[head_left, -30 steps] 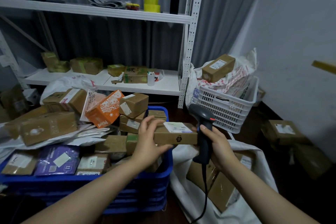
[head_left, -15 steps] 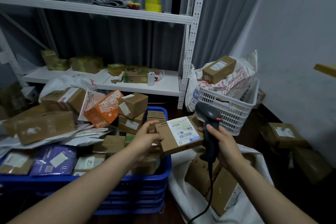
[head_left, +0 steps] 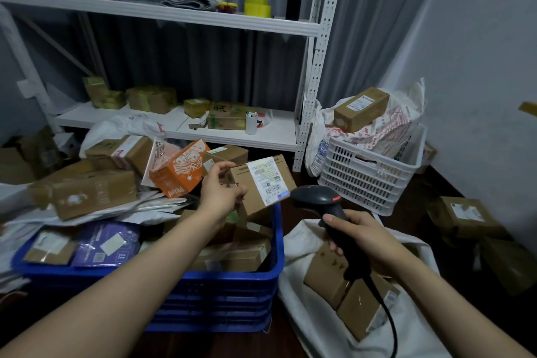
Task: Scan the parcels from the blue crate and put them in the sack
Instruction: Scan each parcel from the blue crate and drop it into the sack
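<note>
My left hand grips a brown cardboard parcel above the right end of the blue crate, tilted so its white barcode label faces up and toward me. My right hand holds a black corded barcode scanner, whose head points at the label from just to its right. The crate is heaped with brown boxes, an orange box and a purple mailer. To the crate's right, the white sack lies open on the floor with several brown parcels inside.
A white slatted basket with bags and a box stands behind the sack. White metal shelving with boxes and tape rolls fills the back. Loose boxes lie on the dark floor by the right wall.
My left hand has lifted the parcel and tilted its label up. The scanner has dropped from beside the parcel to a point lower right of it, aimed at the label.
</note>
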